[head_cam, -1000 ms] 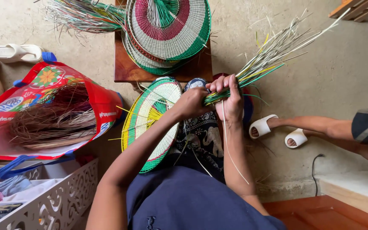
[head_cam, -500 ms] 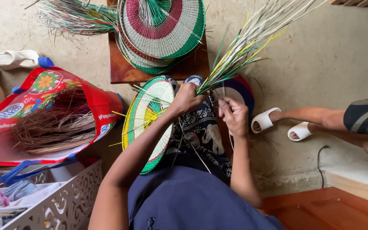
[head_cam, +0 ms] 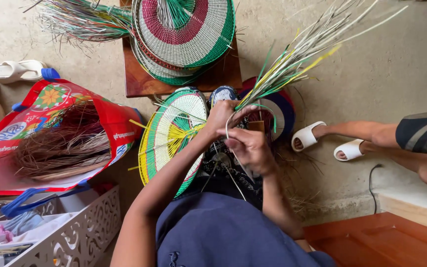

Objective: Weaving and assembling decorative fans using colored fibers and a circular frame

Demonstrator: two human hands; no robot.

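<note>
A bundle of stiff fibre strands (head_cam: 292, 59), green, yellow and pale, is gripped at its gathered base above the person's lap and fans out up and to the right over the concrete floor (head_cam: 371, 64). The base is clenched in the left hand (head_cam: 222, 116). One pale strand (head_cam: 229, 123) is bent into a loop just below that fist and is pinched between the fingertips of the right hand (head_cam: 249, 148), which is closed on it, just beneath the left hand. At the left of both hands a round woven fan (head_cam: 171, 136), striped green, white and yellow, is stood on edge against the patterned trousers (head_cam: 226, 163). Behind the bundle's base a dark blue and red round piece (head_cam: 282, 111) is partly seen.

Further up, a stack of finished woven fans (head_cam: 186, 32) in red, white and green is laid on a small wooden table (head_cam: 142, 81). At the left a red shopping bag (head_cam: 50, 133) filled with brown dried fibres is set beside a white cut-out storage box (head_cam: 70, 230). At the right another person's feet in white sandals (head_cam: 322, 141) are rested on the floor.
</note>
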